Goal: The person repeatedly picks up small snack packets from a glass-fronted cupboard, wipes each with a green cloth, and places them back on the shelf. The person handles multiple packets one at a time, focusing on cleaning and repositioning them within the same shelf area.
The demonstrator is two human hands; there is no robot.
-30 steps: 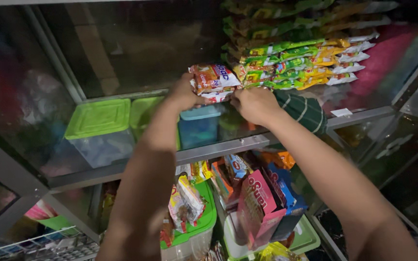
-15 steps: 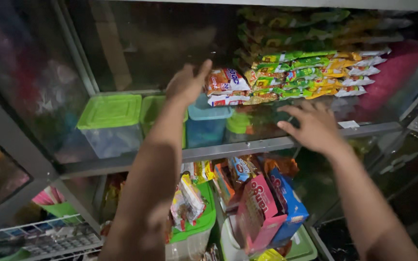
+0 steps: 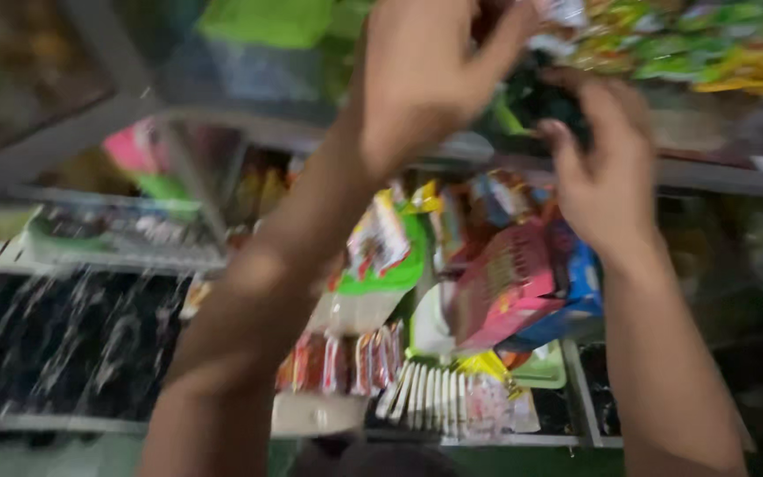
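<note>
Fingers of the left hand (image 3: 421, 75) are curled loosely near the top edge of the blurred frame, thumb apart from the rest, and whether they grip anything cannot be told. The right hand (image 3: 607, 168), just beside it and slightly lower, has its fingers bent and spread in front of a dark gap on the shelf; it appears to hold nothing, though the smear of motion leaves that uncertain. Both hands are raised before the metal shelf rail (image 3: 708, 177) of a shop cabinet. Nearest the fingertips, at the upper right, lies a stack of green and yellow snack packets (image 3: 708, 57) on the upper shelf. At the upper left of that shelf stands a box with a green lid (image 3: 267, 22). Below the rail, between the two forearms, a pink carton (image 3: 505, 283) leans against a blue carton (image 3: 580, 283), with an orange and white packet (image 3: 380, 240) resting on a green-lidded tub (image 3: 373, 291) to their left. Lower still, rows of small sachets (image 3: 337, 362) line the bottom shelf.
</note>
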